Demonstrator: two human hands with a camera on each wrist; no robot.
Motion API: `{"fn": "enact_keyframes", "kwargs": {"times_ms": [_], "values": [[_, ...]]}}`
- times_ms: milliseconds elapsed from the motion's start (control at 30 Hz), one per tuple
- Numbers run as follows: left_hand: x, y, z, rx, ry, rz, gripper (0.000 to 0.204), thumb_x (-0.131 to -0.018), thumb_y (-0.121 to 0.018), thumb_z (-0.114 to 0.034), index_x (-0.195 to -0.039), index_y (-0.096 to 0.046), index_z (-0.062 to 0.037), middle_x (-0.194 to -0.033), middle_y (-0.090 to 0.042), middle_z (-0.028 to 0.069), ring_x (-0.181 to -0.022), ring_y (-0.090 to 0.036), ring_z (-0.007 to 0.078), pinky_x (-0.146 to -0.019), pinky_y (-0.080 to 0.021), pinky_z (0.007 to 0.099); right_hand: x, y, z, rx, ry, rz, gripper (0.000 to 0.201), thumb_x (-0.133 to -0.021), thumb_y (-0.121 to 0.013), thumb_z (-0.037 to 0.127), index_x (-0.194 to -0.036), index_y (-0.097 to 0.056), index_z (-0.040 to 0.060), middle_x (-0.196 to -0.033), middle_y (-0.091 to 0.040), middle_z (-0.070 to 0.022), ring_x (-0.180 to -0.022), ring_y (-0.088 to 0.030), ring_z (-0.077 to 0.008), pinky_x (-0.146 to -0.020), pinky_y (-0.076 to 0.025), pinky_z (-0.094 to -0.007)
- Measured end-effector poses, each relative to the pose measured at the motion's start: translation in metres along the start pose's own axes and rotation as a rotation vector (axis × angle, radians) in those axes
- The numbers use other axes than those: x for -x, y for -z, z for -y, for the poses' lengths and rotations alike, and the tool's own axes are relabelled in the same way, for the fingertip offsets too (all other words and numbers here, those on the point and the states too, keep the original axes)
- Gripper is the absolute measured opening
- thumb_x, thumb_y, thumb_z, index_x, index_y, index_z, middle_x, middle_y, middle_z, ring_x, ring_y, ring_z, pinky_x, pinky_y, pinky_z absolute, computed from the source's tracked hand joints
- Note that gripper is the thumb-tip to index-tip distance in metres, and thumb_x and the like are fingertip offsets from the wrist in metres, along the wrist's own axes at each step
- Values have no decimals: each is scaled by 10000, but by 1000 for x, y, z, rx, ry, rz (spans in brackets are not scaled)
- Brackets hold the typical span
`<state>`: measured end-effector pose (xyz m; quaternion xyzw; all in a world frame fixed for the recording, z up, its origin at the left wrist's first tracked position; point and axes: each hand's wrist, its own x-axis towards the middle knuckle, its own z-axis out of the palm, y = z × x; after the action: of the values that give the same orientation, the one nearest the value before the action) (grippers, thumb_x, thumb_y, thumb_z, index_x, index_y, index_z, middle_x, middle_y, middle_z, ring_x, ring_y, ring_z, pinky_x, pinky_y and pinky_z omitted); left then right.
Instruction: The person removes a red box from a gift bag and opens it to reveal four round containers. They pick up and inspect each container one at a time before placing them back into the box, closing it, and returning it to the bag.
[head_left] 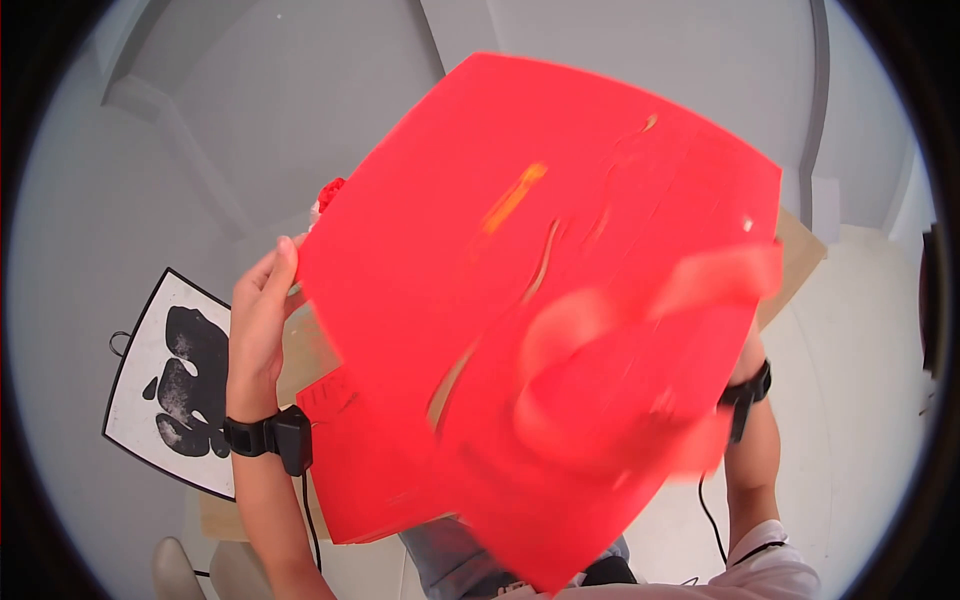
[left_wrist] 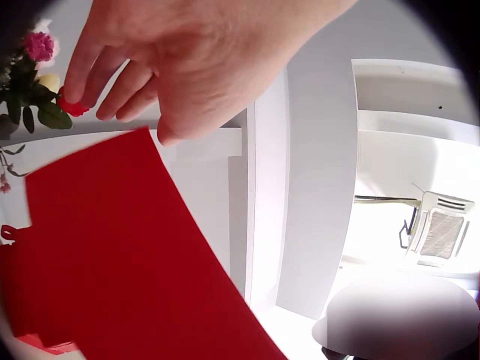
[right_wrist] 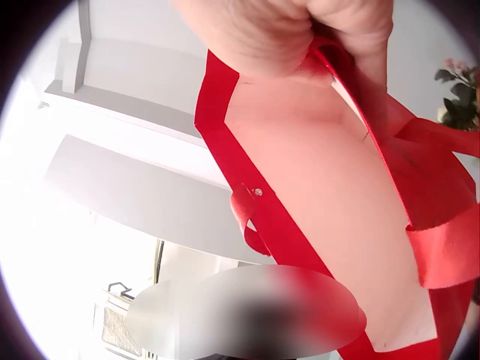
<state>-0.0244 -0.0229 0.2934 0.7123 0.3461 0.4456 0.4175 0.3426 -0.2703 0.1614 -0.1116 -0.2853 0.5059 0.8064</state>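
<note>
A large red tote bag [head_left: 430, 250] with streaks of gold print fills the middle of the head view. Its strap [head_left: 560, 325] is blurred across the front. At the bag's left corner is my left hand [head_left: 265, 300], thumb tip right at the edge. The left wrist view shows those fingers [left_wrist: 112, 90] extended and spread beside the corner. My right hand [right_wrist: 292, 34] grips the bag's rim, its fingers bent over the edge; in the head view the bag hides most of it. The right wrist view looks into the bag's pale lining [right_wrist: 315, 180], past a small snap [right_wrist: 259, 192].
To the left stands a black-edged white panel [head_left: 185, 345] with black blotches and a ring. A wooden table [head_left: 795, 262] lies behind and beneath the bag. Flowers [left_wrist: 39, 46] with green leaves are near my left fingers. A pale chair [head_left: 175, 570] is at lower left.
</note>
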Motion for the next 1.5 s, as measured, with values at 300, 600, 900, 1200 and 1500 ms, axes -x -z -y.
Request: {"fn": "enact_keyframes", "kwargs": {"times_ms": [300, 600, 900, 1200, 1500], "values": [[33, 81, 80, -21, 171, 163, 401, -1030, -592, -286, -1262, -617, 41, -1180, -702, 145, -1090, -680, 214, -958, -523, 334, -114, 67, 119, 275, 253, -288, 288, -977, -602, 21, -1235, -529, -83, -1195, -645, -172, -1078, -678, -247, -929, -609, -336], [89, 165, 185, 76, 331, 39, 403, -1021, -608, -195, -1368, -558, 2, -1334, -631, 134, -1241, -594, 200, -1028, -477, 326, -150, 170, 153, 508, 233, -548, 272, -933, -652, 10, -1182, -553, -37, -1154, -625, -127, -1096, -637, -236, -991, -562, -362], [96, 165, 299, 458, 243, 244, 813, -983, -636, -419, -1593, -224, -74, -1643, -232, 148, -1490, -298, 293, -1209, -281, 429, -125, 126, 143, 1043, 89, -787, 488, -889, -716, 454, -1167, -614, 66, -1078, -678, -55, -961, -667, -179, -791, -547, -300], [86, 122, 297, 529, 257, 206, 835, -992, -557, -530, -1599, -214, -71, -1624, -281, 166, -1465, -354, 290, -1198, -326, 416, -88, 136, 141, 1049, -167, -956, 586, -834, -541, 697, -1006, -636, 145, -926, -678, 2, -781, -637, -146, -652, -453, -261], [91, 104, 283, 610, 381, 57, 634, -1072, -349, -486, -1530, -373, -48, -1466, -517, 170, -1326, -533, 279, -1121, -435, 397, -7, 72, -37, 1322, -713, -264, 280, -970, -484, 318, -879, -613, 86, -719, -609, -9, -627, -594, -117, -532, -467, -257]]}}
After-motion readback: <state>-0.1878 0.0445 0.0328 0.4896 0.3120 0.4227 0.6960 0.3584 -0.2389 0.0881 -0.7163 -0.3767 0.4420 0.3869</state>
